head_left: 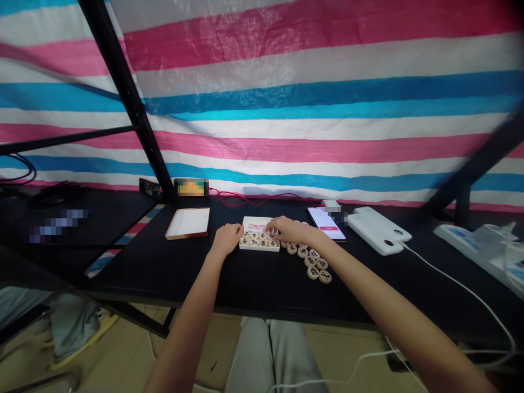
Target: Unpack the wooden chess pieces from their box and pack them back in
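Observation:
In front of me stands a small white box (259, 248) with rows of round Chinese chess pieces (254, 242) in it, dark characters facing up. The fingertips of my left hand (227, 238) grip the box's left edge. Over the box's right side, my right hand (285, 229) has its fingers curled down, pinching a Chinese chess piece (271, 235) at the end of a row. More loose chess pieces (310, 261) lie on the black table right of the box, some partly hidden beneath my right wrist and forearm.
Left of the box lies a shallow box lid (188, 222), white inside. A lit phone (326, 223), a white device (379, 230) with a cable, and a power strip (483, 251) are to the right. Another screen (191, 187) leans at the back, near a black metal post (149, 136).

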A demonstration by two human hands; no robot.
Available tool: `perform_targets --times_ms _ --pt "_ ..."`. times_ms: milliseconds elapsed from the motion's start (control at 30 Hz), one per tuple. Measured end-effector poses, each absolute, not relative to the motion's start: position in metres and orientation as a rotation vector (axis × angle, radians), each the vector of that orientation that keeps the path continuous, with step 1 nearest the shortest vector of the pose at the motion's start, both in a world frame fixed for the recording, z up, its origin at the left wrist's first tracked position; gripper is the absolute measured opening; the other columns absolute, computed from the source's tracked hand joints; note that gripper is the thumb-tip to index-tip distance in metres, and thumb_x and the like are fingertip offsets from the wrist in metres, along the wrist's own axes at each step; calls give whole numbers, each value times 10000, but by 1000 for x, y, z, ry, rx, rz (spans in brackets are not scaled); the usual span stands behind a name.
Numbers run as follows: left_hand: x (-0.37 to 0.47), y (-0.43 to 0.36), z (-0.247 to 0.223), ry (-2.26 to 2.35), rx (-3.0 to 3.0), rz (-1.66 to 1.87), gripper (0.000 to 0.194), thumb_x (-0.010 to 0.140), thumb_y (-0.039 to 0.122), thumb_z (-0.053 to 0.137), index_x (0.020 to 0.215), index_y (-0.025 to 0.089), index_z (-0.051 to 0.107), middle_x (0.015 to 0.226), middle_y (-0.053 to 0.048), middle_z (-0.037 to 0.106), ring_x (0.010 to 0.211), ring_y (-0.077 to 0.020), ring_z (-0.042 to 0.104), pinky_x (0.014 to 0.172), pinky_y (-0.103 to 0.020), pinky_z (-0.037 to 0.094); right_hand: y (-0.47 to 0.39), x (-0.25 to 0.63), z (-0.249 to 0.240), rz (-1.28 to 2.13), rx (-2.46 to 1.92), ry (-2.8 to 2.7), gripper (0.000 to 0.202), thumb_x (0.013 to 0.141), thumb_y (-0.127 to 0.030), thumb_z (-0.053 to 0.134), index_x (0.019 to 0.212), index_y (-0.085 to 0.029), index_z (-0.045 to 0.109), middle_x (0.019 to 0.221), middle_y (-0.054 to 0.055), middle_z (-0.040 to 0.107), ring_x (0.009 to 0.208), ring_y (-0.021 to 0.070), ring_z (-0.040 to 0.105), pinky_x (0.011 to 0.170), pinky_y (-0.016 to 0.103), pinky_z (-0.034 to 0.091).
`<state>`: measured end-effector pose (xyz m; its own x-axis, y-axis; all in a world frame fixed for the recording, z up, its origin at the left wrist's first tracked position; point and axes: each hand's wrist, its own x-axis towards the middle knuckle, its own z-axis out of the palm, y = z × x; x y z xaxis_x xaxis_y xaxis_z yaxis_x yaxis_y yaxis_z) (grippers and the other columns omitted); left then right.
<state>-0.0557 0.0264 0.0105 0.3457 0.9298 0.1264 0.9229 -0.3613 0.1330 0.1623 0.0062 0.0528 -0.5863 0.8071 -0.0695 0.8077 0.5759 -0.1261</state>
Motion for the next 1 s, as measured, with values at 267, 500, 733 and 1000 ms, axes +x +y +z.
perform_targets --times_ms 267,500,733,1000 --pt "-55 23 14 1746 2517 279 450 864 418 220 884 199 613 869 -72 637 813 -176 577 683 -244 382 -3 159 56 109 1564 2691 284 827 -134 365 1000 -212 576 856 76 629 876 195 515 824 387 263" --pt "-55 22 14 1765 2504 269 455 865 418 218 885 198 616 866 -75 637 823 -175 575 697 -243 381 -14 166 56 154 1584 2751 291 831 -130 347 1008 -223 558 966 57 604 938 182 478 906 406 167" --pt "-54 22 15 1761 2509 272 433 865 398 228 895 202 612 867 -68 638 813 -175 576 689 -242 382 -58 190 64 274 1673 2818 243 789 -342 473 989 -209 514 1036 73 519 926 201 459 770 322 277" --pt "-54 21 16 1784 2497 259 442 866 395 223 894 194 616 877 -72 637 834 -176 575 708 -244 385 -75 199 49 168 1539 2783 301 734 -291 550 1026 -234 505 1019 68 523 978 216 459 783 332 278"
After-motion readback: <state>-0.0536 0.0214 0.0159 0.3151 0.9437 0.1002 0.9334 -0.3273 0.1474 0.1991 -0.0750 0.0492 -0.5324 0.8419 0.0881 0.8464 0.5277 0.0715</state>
